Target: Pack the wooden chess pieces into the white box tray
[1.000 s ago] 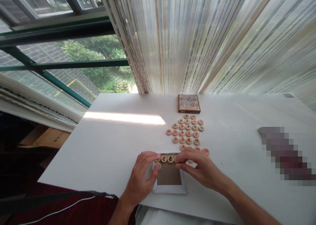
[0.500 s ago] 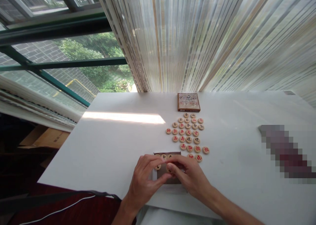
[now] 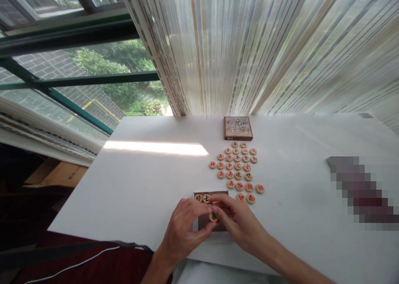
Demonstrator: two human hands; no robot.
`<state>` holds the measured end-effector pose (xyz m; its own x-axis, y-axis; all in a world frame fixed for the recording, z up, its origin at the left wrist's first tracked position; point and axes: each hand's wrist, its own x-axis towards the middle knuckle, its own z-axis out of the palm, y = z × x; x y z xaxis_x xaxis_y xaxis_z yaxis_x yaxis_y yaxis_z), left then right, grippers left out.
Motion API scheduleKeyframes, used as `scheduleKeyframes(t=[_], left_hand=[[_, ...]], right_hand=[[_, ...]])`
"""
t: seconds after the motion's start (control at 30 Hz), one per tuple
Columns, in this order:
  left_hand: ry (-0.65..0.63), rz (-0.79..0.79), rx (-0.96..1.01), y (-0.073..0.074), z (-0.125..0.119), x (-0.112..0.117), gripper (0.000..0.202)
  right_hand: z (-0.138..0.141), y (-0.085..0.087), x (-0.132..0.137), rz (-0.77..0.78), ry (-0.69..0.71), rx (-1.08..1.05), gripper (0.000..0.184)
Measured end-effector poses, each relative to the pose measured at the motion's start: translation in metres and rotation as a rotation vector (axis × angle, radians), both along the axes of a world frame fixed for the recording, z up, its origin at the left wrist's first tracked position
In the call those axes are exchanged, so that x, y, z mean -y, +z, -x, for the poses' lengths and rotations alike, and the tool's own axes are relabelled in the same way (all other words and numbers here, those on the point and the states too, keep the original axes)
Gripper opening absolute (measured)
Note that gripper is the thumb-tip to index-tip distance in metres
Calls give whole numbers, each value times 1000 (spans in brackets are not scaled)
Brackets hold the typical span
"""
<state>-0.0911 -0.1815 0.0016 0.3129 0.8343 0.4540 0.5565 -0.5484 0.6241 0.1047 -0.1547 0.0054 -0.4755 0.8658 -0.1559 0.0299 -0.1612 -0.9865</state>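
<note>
Left hand [image 3: 183, 221] and right hand [image 3: 242, 221] together pinch a round black-marked wooden disc [image 3: 213, 217] that could slip if either loosens.

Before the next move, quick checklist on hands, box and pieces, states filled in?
1. Black-marked piece face up between left hand and right hand: ok.
2. Which hand bears its weight: cannot tell.
3. Open box beneath the hands, opening upward: ok.
4. Whole inside of box visible: not ok, hands cover part.
5. Two far-left pieces in box face up: ok.
6. Loose pieces clear of left hand: ok.
</note>
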Motion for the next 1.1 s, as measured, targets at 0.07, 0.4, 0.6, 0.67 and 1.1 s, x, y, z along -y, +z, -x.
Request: scheduleKeyframes(t=[0.07, 0.4, 0.6, 0.67, 1.1], left_hand=[[0, -1, 2, -1, 0, 0, 33], [23, 16, -2, -4, 5, 4, 35], [11, 7, -11, -5, 5, 4, 35], [10, 11, -22, -5, 6, 4, 35], [22, 25, -8, -7, 14, 6, 34]], right_hand=[[0, 1, 1, 63, 20, -66, 32], [4, 4, 3, 140, 83, -102, 30], [2, -5, 6, 219, 67, -52, 28], [1, -4, 6, 221, 72, -70, 28], [2, 6, 5, 116, 95, -96, 21]])
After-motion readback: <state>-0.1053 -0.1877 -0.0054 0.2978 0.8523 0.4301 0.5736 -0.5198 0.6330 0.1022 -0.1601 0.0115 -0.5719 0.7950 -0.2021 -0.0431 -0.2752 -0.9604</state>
